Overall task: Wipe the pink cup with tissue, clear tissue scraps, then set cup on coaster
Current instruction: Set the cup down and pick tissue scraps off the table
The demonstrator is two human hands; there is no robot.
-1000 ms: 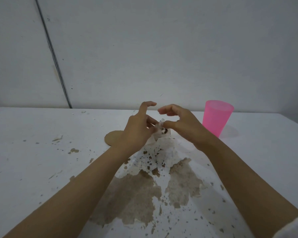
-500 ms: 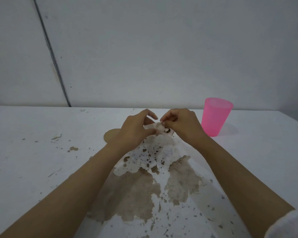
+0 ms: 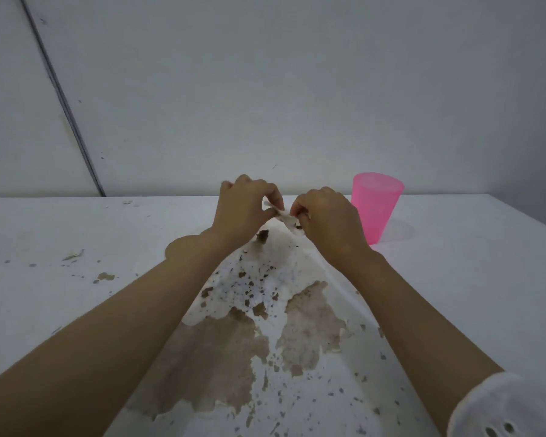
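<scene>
The pink cup [image 3: 375, 209] stands upright on the white table, just right of my right hand. A small white tissue scrap [image 3: 282, 214] stretches between both hands above the table. My left hand [image 3: 245, 209] pinches its left end and my right hand [image 3: 325, 222] pinches its right end. The round brown coaster [image 3: 178, 249] lies flat on the table, mostly hidden behind my left wrist. A tiny brown fleck [image 3: 261, 236] shows just under the tissue.
The white table [image 3: 76, 279] has a worn top with large brown patches [image 3: 221, 351] where the paint has peeled, and small chips scattered at the left. A grey wall with a dark cable [image 3: 63, 102] rises behind the far edge.
Both hands rose a little and pulled slightly apart, drawing the tissue scrap out between them. The cup has not moved.
</scene>
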